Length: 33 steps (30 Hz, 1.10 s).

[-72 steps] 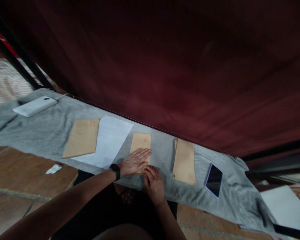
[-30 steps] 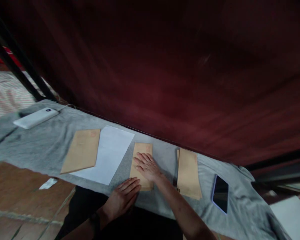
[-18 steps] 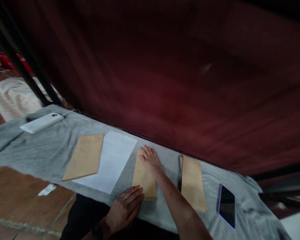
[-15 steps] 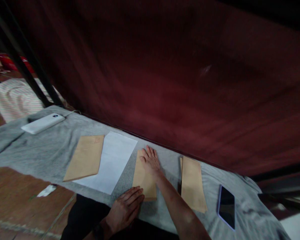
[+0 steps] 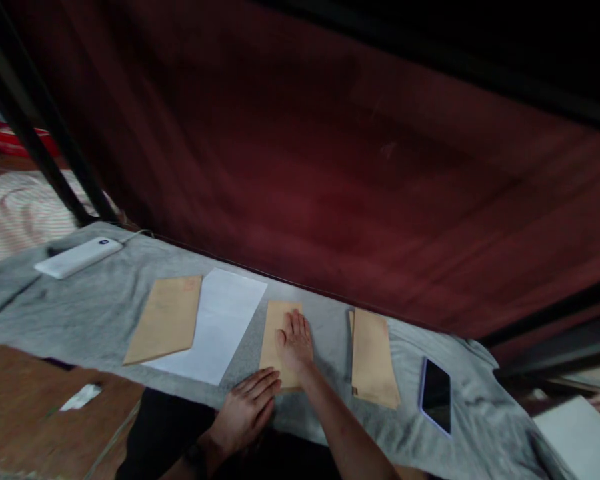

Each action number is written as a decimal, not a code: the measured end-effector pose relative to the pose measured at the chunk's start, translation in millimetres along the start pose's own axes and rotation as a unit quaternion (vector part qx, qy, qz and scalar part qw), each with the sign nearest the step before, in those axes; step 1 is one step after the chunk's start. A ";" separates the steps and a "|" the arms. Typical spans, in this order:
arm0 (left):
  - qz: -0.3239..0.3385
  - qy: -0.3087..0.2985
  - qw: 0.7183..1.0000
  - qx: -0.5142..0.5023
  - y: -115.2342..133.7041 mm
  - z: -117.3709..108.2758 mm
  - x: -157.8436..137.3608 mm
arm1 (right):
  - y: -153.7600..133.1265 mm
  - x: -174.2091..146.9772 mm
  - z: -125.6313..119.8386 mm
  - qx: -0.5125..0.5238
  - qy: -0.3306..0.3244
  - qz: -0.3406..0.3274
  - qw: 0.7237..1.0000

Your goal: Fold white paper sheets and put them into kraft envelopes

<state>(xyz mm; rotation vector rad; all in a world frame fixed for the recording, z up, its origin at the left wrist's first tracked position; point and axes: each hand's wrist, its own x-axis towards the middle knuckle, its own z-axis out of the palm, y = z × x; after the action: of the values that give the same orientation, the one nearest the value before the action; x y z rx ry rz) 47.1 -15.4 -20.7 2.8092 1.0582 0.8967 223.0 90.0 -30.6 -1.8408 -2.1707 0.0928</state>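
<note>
A brown paper envelope [image 5: 271,333] lies in front of me on the grey cloth, possibly with others beneath it. My right hand [image 5: 296,339] rests flat on its upper right part, fingers stretched toward the far edge. At the envelope's near left corner my left hand [image 5: 250,403] lies with straight fingers, the fingertips touching the paper. To the left, a stack of brown envelopes [image 5: 166,320] with a small red mark at its top right corner partly covers a white sheet of paper [image 5: 230,323]. More brown envelopes [image 5: 375,360] lie to the right.
A phone [image 5: 436,397] lies right of the envelopes. On the far left of the grey cloth [image 5: 95,313] is a white device [image 5: 79,257] with a cable. A dark red curtain [image 5: 305,167] hangs along the back edge, and a black bar [image 5: 60,147] stands at left.
My right hand has slid back toward me over the envelope, from its far right edge to nearer its middle. My left hand stays at the near corner. The view has shifted slightly.
</note>
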 end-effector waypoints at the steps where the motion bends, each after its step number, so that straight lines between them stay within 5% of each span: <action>1: -0.007 -0.005 1.000 0.002 0.1 -0.3 1.3 | 0.1 -4.0 -1.8 0.003 -0.002 -0.003 1.000; 14: -0.052 -0.150 0.984 0.076 6.8 21.0 2.9 | 1.8 -46.2 -9.8 0.029 -0.002 -0.047 0.998; 26: -0.028 -0.146 0.983 0.110 7.0 37.4 -1.6 | 3.8 -59.0 -17.4 0.047 0.008 -0.062 0.997; 33: -0.030 -0.141 0.983 0.109 5.1 26.0 -3.1 | 22.7 -70.7 -27.6 0.061 -0.028 -0.112 0.991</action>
<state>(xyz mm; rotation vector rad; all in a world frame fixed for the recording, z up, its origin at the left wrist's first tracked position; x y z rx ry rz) 61.8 -16.3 -43.0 2.9380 1.2533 0.3788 261.7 21.4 -22.2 -1.5367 -2.3390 0.2265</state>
